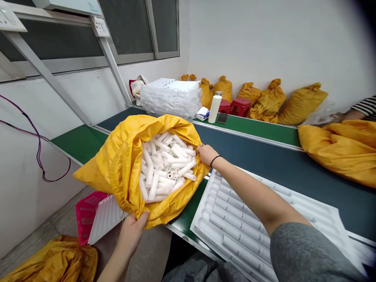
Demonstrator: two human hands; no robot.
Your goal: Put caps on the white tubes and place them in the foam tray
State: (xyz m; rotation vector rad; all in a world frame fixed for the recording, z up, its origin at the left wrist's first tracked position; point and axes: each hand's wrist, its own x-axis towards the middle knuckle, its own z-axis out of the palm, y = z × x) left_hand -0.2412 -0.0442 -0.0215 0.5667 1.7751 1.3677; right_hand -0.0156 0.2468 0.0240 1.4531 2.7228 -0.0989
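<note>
A large yellow sack (117, 156) lies tilted on the green and dark table, its mouth open towards me. Inside it are several short white tubes (167, 164). My left hand (133, 229) grips the lower rim of the sack's mouth, thumb on the fabric. At the right side of the rim, my right hand (207, 154) is closed on the yellow fabric, a black band on its wrist. Under my right arm a white ridged tray (205, 219) holds rows of longer white tubes with small dark print.
A plastic-wrapped stack (173, 100), a white cylinder (215, 109) and a phone (222, 118) stand or lie beyond. Yellow sacks (270, 100) line the wall. Another person's striped sleeve (366, 106) is near a sack at right. A pink basket (88, 213) sits below left.
</note>
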